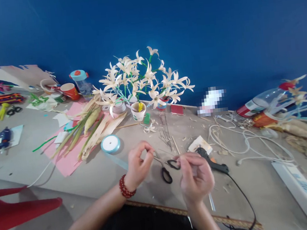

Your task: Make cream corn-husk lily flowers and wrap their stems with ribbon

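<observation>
My left hand [140, 162], with a red bead bracelet at the wrist, is raised over the table, thumb and index fingertip pinched together. To its right, my right hand [195, 176] is closed too, its fingers curled and fingertips pressed together. A thin, faint strand seems to run between the two hands, too fine to make out. Black-handled scissors [166, 175] lie below and between them. A roll of light blue ribbon [111, 144] sits left of my left hand. Beyond the hands, white flowers [129, 73] on green stems stand in a paper cup [138, 112].
A dark glue gun [215, 165] with a cord lies at right, near white cables [251, 145] and a power strip [301, 191]. Corn husks [89, 132] and pink paper [65, 159] lie left. A blue glue gun [1, 140] and red stool [20, 207] are far left.
</observation>
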`<state>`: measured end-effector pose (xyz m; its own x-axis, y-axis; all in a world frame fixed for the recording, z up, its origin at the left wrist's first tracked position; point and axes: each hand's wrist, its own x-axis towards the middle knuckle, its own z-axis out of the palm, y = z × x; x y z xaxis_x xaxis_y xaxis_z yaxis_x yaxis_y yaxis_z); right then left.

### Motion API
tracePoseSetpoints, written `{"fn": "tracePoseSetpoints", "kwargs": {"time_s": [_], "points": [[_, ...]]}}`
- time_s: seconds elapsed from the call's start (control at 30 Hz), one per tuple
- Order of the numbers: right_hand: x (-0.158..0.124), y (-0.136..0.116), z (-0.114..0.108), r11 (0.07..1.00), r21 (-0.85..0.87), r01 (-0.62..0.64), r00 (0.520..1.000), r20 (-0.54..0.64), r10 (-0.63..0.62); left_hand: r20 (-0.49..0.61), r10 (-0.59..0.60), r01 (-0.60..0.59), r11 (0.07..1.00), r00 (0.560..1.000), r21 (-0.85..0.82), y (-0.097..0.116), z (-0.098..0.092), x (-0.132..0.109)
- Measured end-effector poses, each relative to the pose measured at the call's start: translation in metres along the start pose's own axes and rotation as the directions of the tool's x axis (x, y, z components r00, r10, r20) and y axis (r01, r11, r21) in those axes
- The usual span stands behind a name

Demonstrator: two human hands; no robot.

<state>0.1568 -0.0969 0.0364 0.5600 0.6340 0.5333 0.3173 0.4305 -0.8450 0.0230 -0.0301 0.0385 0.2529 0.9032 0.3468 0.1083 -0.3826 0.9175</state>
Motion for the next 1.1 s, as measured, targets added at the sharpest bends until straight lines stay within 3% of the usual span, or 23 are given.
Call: {"fn": "tracePoseSetpoints", "kwargs": {"time_s": [0.1,0.23,0.33,0.4,0.5,0.6,0.67,0.87,1.1], "points": [[0.005,0.004,-0.002,1.0,0.006,0.008,0.999,0.04,-0.009,0.159,-0.108,0.127,0.985,0.981,-0.119,0.006,-0.005,0.002],[0.007,0.009,-0.002,0.996,0.031,0.083,0.986,0.141,-0.087,0.444,-0.157,0.344,0.858,0.882,-0.381,0.02,-0.007,0.006],[0.008,0.01,-0.004,0.992,0.024,0.124,0.968,0.218,-0.126,0.535,-0.202,0.485,0.741,0.821,-0.465,0.021,-0.008,0.007],[0.008,0.01,-0.006,0.992,0.016,0.127,0.958,0.258,-0.127,0.548,-0.224,0.52,0.71,0.806,-0.474,0.019,-0.008,0.006],[0.006,0.01,-0.007,0.999,0.037,0.037,0.963,0.265,-0.046,0.503,-0.215,0.456,0.781,0.837,-0.426,0.019,-0.01,0.004],[0.003,0.011,-0.008,0.975,0.114,-0.19,0.945,0.29,0.15,0.409,-0.1,0.228,0.933,0.907,-0.278,0.023,-0.012,0.004],[0.002,0.012,-0.008,0.937,0.165,-0.308,0.909,0.342,0.239,0.373,-0.014,0.085,0.981,0.928,-0.175,0.024,-0.013,0.005],[0.007,0.007,-0.006,0.876,0.124,-0.467,0.822,0.426,0.378,0.405,0.098,-0.079,0.995,0.909,-0.063,0.022,-0.017,0.006],[0.011,0.002,-0.004,0.803,0.152,-0.576,0.778,0.404,0.481,0.498,0.068,-0.007,0.992,0.864,-0.123,0.022,-0.024,0.009]]}}
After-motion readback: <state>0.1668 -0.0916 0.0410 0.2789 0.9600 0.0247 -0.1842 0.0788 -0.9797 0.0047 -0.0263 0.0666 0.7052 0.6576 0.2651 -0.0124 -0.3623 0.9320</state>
